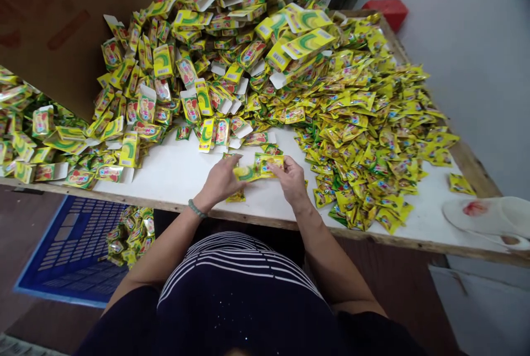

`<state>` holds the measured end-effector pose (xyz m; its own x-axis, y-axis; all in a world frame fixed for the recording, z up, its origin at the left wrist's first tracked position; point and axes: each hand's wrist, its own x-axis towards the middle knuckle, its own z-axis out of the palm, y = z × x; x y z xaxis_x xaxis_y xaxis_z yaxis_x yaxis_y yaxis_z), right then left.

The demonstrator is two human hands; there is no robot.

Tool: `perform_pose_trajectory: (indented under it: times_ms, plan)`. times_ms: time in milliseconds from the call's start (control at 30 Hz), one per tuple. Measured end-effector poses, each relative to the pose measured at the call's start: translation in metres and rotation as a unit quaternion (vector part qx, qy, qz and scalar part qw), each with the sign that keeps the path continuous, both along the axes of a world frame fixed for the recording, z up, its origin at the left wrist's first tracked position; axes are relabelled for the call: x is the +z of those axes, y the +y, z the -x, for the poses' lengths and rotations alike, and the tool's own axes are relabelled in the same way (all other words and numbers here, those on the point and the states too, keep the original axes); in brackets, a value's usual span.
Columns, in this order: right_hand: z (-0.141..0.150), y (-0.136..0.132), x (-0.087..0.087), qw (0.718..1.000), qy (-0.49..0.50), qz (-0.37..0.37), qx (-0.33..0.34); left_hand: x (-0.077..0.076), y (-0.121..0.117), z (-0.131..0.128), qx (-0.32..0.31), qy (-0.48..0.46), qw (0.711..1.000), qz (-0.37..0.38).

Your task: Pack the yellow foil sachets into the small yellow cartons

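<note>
My left hand (221,182) is closed on a small yellow-and-green carton (245,173) just above the white table. My right hand (293,180) pinches a shiny yellow sachet (271,165) at the carton's right end. Whether the sachet is partly inside the carton I cannot tell. Another yellow sachet (236,197) lies on the table below my left hand, partly covered. Right of my right hand spreads a big heap of yellow sachets (364,141). Beyond my hands, several cartons with open white flaps (207,134) lie at the edge of a tall carton pile (232,30).
A large brown cardboard box (62,25) stands at the left among more cartons. On the right lie a white scoop-like container (480,215) and a wooden table rim (476,165). Below the table's left side, a blue crate (66,245) holds shiny packets. Something red (387,12) sits behind.
</note>
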<state>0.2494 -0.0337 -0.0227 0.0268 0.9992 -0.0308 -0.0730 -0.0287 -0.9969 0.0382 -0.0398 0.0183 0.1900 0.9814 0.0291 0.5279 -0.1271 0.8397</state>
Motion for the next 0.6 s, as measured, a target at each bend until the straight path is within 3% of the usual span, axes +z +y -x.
perform_pose_trajectory:
  times_ms: [100,167,233,300,400,500,600]
  plan:
    - [-0.01,0.005,-0.015,0.998,-0.005,-0.011,-0.062,-0.005,0.005,-0.008,-0.068,0.203,0.976,-0.042]
    - [-0.012,0.006,-0.021,0.997,-0.005,-0.017,-0.072,-0.008,0.007,-0.009,-0.088,0.26,0.961,-0.037]
    - [-0.013,0.008,-0.022,0.997,0.01,-0.03,-0.071,-0.007,0.01,-0.004,-0.061,0.259,0.964,-0.024]
    - [-0.014,0.011,-0.015,0.997,0.027,-0.041,-0.06,-0.005,0.013,0.005,-0.008,0.195,0.981,0.008]
    - [-0.013,0.023,0.006,0.998,-0.009,-0.052,-0.017,-0.004,0.015,0.023,0.043,0.012,0.996,0.081]
    - [-0.007,0.042,0.031,0.99,-0.111,-0.086,0.03,-0.004,0.011,0.033,0.041,-0.155,0.976,0.146]
    - [0.005,0.058,0.045,0.972,-0.179,-0.123,0.085,-0.006,0.003,0.034,0.035,-0.239,0.955,0.175]
